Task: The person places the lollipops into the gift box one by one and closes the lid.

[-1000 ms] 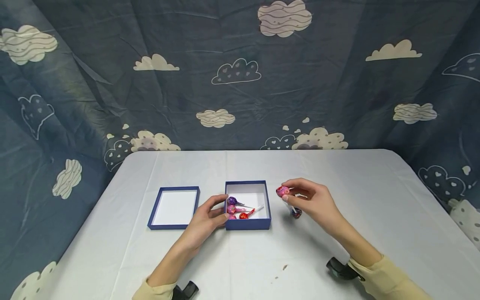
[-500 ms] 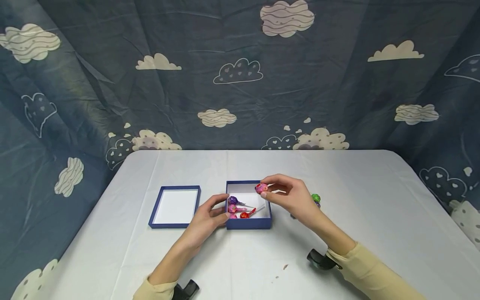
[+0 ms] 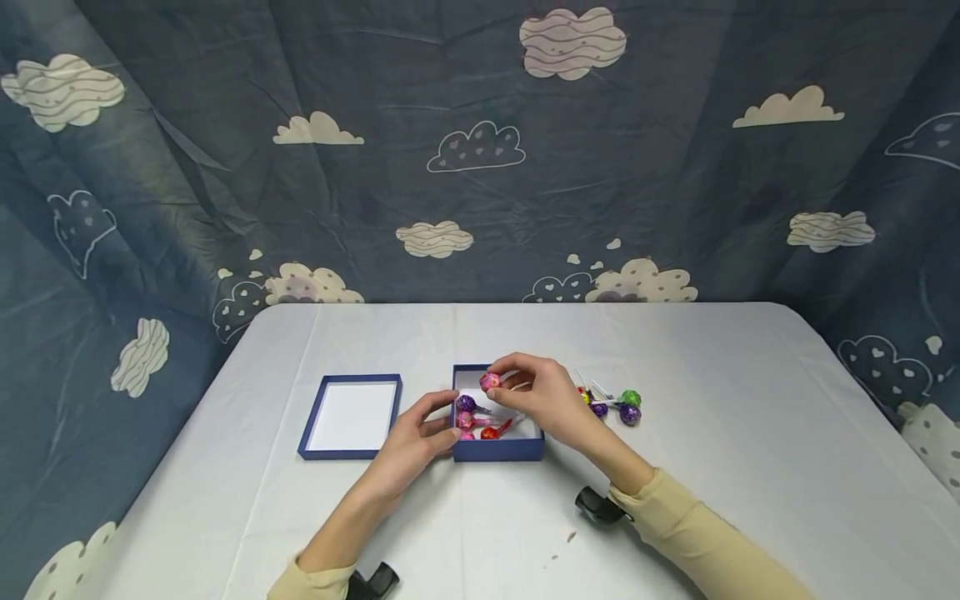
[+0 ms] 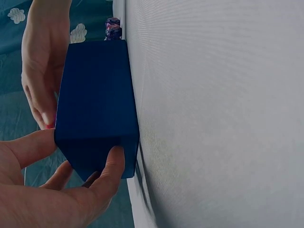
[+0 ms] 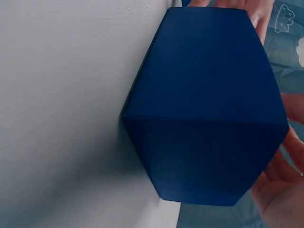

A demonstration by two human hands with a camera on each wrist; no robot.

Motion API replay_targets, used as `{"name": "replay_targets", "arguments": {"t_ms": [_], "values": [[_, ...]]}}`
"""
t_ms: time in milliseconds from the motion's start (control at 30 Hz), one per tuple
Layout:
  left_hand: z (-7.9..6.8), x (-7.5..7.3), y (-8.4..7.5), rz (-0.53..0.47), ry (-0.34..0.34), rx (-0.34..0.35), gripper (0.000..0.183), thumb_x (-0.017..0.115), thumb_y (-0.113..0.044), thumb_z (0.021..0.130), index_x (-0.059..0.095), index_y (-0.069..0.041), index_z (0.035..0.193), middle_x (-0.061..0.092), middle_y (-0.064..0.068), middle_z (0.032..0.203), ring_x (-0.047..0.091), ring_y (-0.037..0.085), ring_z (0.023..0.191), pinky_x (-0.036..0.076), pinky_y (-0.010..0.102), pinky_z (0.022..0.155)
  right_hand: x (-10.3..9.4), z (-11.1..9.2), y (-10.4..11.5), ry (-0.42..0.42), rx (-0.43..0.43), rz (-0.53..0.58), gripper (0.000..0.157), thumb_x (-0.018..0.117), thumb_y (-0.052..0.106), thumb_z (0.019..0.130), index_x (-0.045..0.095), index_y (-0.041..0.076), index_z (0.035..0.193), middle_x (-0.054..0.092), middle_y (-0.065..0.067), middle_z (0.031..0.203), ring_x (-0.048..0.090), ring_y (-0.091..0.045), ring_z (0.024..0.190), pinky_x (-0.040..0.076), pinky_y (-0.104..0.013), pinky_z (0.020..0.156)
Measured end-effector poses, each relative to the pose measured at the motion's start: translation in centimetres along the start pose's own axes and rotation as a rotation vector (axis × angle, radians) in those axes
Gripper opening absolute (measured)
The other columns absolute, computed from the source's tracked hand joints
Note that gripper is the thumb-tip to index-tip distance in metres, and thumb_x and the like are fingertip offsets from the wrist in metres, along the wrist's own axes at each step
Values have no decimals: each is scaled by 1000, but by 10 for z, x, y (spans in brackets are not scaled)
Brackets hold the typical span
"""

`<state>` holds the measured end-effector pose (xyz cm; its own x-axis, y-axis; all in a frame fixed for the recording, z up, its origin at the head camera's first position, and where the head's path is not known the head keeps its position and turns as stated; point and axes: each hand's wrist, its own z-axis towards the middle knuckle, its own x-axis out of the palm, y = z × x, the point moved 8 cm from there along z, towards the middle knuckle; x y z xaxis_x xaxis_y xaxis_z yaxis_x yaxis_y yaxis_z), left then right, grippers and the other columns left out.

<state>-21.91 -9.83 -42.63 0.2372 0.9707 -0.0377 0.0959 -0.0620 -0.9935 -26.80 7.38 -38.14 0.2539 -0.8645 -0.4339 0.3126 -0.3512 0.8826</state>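
Observation:
In the head view, my left hand (image 3: 411, 437) holds the left side of an open blue box (image 3: 498, 451) with a white inside. The left wrist view shows its fingertips against the box wall (image 4: 97, 90) and at the top edge. My right hand (image 3: 546, 398) pinches a pink-wrapped lollipop (image 3: 490, 382) by its round head over the box, toward the back; its stick is hidden. Inside lie a purple lollipop (image 3: 466, 403), pink lollipops (image 3: 465, 421) and a red lollipop (image 3: 490, 433), grouped at the left and front. The box walls (image 5: 209, 71) fill much of the right wrist view.
The box's lid (image 3: 349, 454), white inside with a blue rim, lies left of the box. Right of the box, several lollipops (image 3: 629, 414) with purple, green and yellow wrappers lie together on the white tablecloth (image 3: 712, 375). Small brown specks (image 3: 571, 537) mark the cloth nearer the front.
My right hand has carried the pink lollipop leftward from beside the lollipops on the table to over the box, uncovering those lollipops. The left hand stays at the box.

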Motion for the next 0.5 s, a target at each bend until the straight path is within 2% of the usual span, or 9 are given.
{"name": "replay_targets", "arguments": {"t_ms": [233, 500], "values": [[0, 0, 1, 7, 9, 0, 51, 60, -3, 93, 46, -3, 142, 42, 19, 146, 50, 37, 126, 51, 41, 92, 13, 8, 3, 9, 33, -110, 21, 76, 14, 87, 72, 16, 107, 69, 2, 96, 65, -15, 84, 54, -32, 69], [0, 0, 3, 7, 14, -14, 51, 61, -4, 93, 46, -6, 143, 41, 18, 147, 51, 35, 126, 51, 41, 93, 19, 16, 2, -10, 53, -193, 19, 76, 12, 86, 74, 13, 105, 71, 3, 95, 65, -13, 80, 52, -31, 68]]}}
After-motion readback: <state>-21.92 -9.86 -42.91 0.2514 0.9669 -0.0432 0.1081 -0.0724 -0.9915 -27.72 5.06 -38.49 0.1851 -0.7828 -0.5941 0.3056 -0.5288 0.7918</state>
